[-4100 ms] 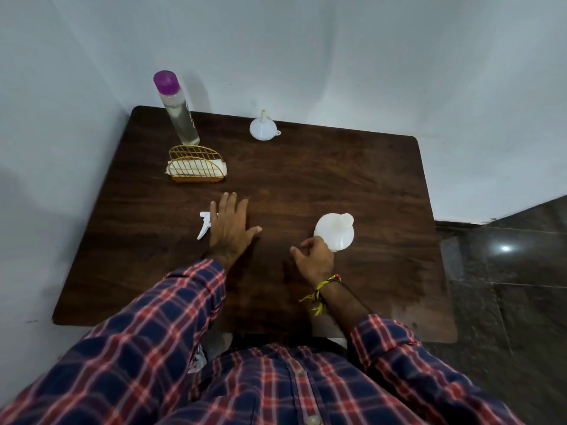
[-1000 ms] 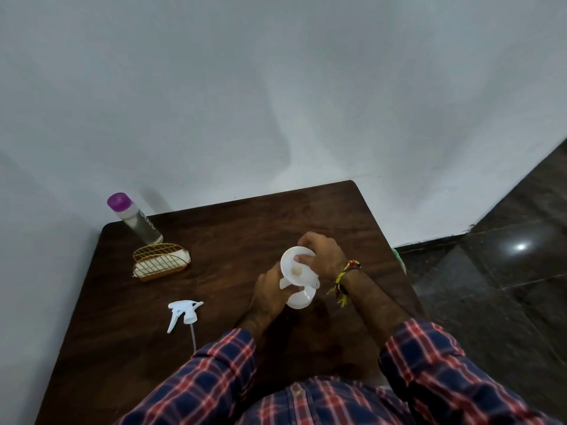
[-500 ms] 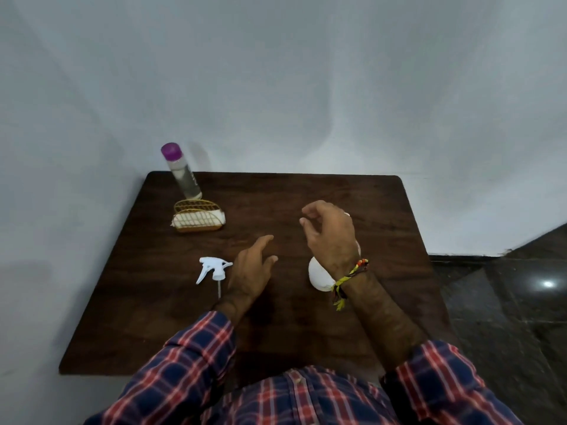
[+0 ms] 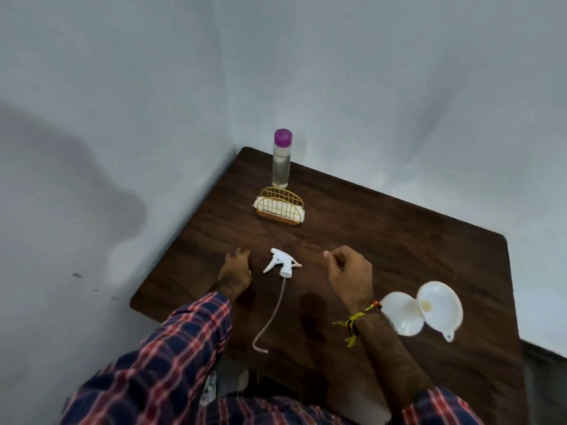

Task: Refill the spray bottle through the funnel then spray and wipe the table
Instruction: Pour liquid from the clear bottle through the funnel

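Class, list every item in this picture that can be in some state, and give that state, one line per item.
Spray head: unscrewed, lying on the table, tube trailing.
Spray bottle: open, upright.
Funnel: seated in the bottle's mouth.
Refill bottle: upright, purple cap on, clear liquid inside.
Napkin holder: upright, holding white napkins.
Left hand: empty, fingers relaxed.
Right hand: empty, fingers loosely curled.

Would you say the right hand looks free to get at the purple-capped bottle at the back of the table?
Probably yes. The right hand holds nothing, and the table between it and the purple-capped bottle is bare. Only the napkin holder stands just in front of the bottle, so reaching over it or around its right side looks best.
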Demonstrator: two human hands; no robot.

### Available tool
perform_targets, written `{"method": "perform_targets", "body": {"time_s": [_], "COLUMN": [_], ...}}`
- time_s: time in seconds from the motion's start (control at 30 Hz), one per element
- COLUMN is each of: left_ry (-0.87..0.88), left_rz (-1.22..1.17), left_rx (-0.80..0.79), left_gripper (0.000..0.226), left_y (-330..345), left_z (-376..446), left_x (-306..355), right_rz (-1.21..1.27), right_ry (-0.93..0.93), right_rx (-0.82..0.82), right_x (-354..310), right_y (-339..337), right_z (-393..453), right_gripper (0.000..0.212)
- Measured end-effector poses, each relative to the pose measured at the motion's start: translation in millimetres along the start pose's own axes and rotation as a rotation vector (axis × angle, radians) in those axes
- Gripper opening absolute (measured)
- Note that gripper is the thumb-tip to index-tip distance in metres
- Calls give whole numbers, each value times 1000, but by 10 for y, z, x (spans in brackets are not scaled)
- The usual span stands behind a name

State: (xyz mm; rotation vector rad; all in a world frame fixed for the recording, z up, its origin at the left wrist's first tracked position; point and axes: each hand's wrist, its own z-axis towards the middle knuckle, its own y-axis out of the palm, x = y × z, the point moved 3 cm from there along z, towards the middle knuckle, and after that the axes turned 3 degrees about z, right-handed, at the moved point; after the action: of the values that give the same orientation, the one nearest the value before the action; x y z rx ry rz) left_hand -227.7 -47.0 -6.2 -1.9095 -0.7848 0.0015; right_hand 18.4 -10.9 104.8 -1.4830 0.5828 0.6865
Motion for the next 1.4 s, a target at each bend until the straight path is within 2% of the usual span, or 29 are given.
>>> {"method": "perform_targets", "body": {"time_s": [0.07,0.13,0.23,0.33,0.57,0.73,0.9,1.13,1.3,1.4], "left_ry": [-17,-49,-96,-95,-95,-108,-101,-93,-89,-84], "left_rz": [87,130,211,298,355,317,302,285,266,267], "left_rx": [-108,-198,-290,-297,-341,-394,-383,-435,-434,-432], "left_gripper": [90,111,123,130,132,138,136,133,132,132], "left_y": [56,72,63,99,141,100,29,-68,-54,-44], "left_z": [96,185,336,479,600,631,573,553,542,549], "left_x": [-71,-59,-7,-15,-59,-41,-34,-18,-31,-21], "right_rz": [-17,-19,-29,-27,1,83,127,157,204,216], "right_ry": [18,46,108,189,255,192,129,30,-28,-19], "right_rx": [-7,-9,6,5,7,85,146,-18,0,82], "right_x": [3,12,22,41,86,-93,-395,-784,-848,-776], "right_y": [139,255,401,561,954,1076,1131,1415,1495,1426], "right_z": [94,230,492,738,1119,1442,1932,2544,2734,2707], "right_gripper": [6,9,14,15,13,13,34,72,63,59]}}
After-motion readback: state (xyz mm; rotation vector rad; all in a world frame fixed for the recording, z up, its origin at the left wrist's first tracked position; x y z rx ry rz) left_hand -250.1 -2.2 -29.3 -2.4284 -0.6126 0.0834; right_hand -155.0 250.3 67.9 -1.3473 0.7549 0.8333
